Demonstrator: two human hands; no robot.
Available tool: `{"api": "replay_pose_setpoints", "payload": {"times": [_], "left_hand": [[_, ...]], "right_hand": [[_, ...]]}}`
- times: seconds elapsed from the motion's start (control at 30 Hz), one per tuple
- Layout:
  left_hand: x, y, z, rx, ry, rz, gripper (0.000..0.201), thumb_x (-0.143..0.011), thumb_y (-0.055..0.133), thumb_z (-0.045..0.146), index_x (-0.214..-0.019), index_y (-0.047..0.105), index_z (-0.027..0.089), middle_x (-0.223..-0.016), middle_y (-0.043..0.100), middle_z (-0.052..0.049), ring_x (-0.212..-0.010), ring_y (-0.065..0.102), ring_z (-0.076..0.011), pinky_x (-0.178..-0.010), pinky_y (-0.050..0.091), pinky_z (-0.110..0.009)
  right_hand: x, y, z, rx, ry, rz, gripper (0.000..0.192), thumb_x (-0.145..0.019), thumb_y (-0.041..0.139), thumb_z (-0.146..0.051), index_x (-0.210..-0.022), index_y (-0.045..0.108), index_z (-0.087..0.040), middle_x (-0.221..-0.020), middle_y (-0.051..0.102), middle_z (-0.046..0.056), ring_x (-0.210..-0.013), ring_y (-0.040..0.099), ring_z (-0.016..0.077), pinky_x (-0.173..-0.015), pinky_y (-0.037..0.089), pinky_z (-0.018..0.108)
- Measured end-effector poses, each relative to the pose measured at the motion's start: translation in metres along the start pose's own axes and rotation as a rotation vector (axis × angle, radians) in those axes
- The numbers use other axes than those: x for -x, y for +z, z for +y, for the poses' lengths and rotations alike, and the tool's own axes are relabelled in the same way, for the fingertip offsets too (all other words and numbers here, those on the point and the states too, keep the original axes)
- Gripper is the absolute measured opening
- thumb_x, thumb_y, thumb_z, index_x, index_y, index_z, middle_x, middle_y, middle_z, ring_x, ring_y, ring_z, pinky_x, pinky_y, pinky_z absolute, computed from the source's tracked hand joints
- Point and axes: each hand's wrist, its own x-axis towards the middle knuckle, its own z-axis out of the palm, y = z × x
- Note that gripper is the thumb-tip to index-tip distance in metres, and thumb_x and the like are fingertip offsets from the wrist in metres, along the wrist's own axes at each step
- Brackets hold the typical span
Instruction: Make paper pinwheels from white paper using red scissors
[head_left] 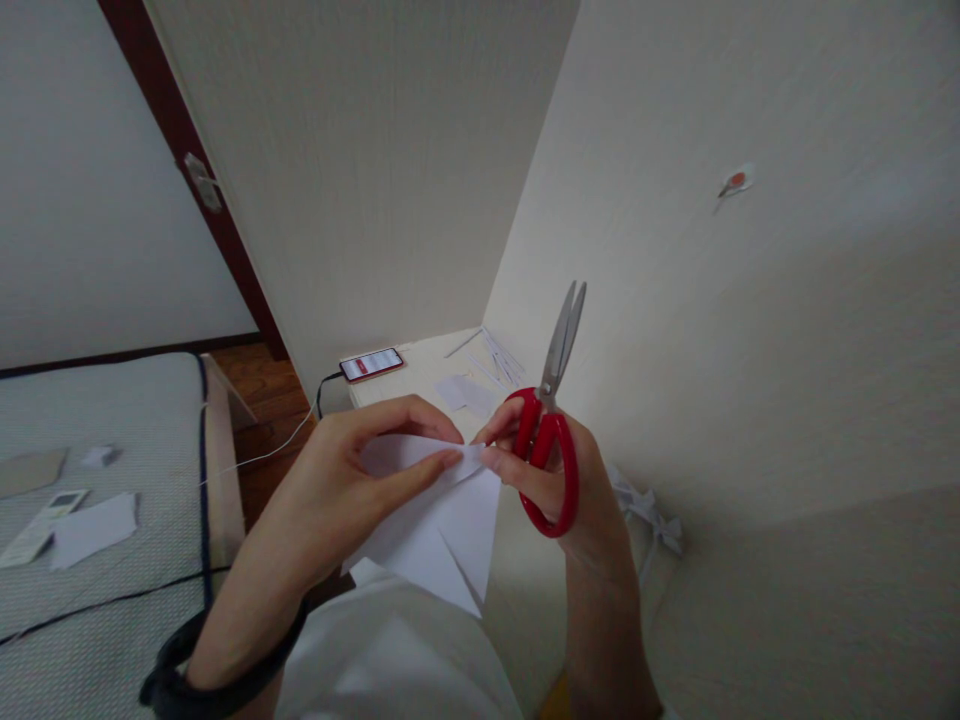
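Observation:
A white sheet of paper (420, 530), folded along its top, is held up in front of my white shirt. My left hand (375, 460) pinches the folded edge between thumb and fingers. At the paper's top right corner, the thumb and forefinger of my right hand (570, 480) press the edge together. Red-handled scissors (551, 400) hang on that same hand, its fingers through the loops. The blades point up and away, slightly parted, apart from the paper.
Behind my hands, a small white table (420, 385) bears a phone (371, 364) on a cable, paper pieces (465, 394) and thin strips (502, 357). A white ribbon-like thing (649, 510) lies at right. On the left, a mattress (150, 420) holds a remote control (45, 525) and papers.

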Motion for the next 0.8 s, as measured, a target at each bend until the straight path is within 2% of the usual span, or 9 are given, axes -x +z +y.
{"api": "replay_pose_setpoints", "payload": {"times": [0.17, 0.4, 0.67, 0.8], "left_hand": [[0.002, -0.003, -0.001, -0.088, 0.013, -0.009, 0.002, -0.077, 0.072, 0.029, -0.076, 0.073, 0.028, -0.074, 0.074, 0.004, -0.069, 0.068, -0.0143, -0.063, 0.050, -0.018], [0.010, -0.005, 0.009, -0.286, 0.086, 0.039, 0.013, -0.078, 0.070, 0.041, -0.077, 0.072, 0.028, -0.074, 0.074, 0.004, -0.064, 0.066, -0.0145, -0.055, 0.047, -0.018], [0.020, -0.010, 0.013, -0.494, 0.120, 0.061, 0.015, -0.084, 0.064, 0.042, -0.089, 0.070, 0.030, -0.092, 0.074, 0.002, -0.082, 0.068, -0.0207, -0.072, 0.049, -0.028], [0.021, -0.011, 0.017, -0.483, 0.101, 0.029, 0.015, -0.082, 0.064, 0.041, -0.086, 0.070, 0.028, -0.090, 0.074, 0.001, -0.080, 0.069, -0.0213, -0.068, 0.050, -0.028]], "right_hand": [[0.001, 0.000, -0.003, 0.118, -0.035, 0.038, 0.012, -0.075, 0.072, -0.016, -0.079, 0.063, -0.022, -0.078, 0.067, -0.002, -0.067, 0.061, 0.0120, -0.063, 0.050, 0.024], [0.004, 0.005, -0.008, 0.264, -0.088, 0.048, 0.012, -0.079, 0.069, -0.016, -0.084, 0.061, -0.023, -0.083, 0.070, -0.002, -0.075, 0.066, 0.0134, -0.071, 0.051, 0.025], [0.007, 0.006, -0.009, 0.396, -0.126, 0.060, 0.014, -0.080, 0.066, -0.012, -0.088, 0.061, -0.023, -0.080, 0.071, -0.001, -0.074, 0.065, 0.0154, -0.064, 0.049, 0.024], [0.008, 0.010, -0.009, 0.397, -0.143, 0.041, 0.017, -0.079, 0.066, -0.010, -0.088, 0.061, -0.023, -0.081, 0.071, -0.002, -0.073, 0.066, 0.0135, -0.065, 0.050, 0.021]]}}
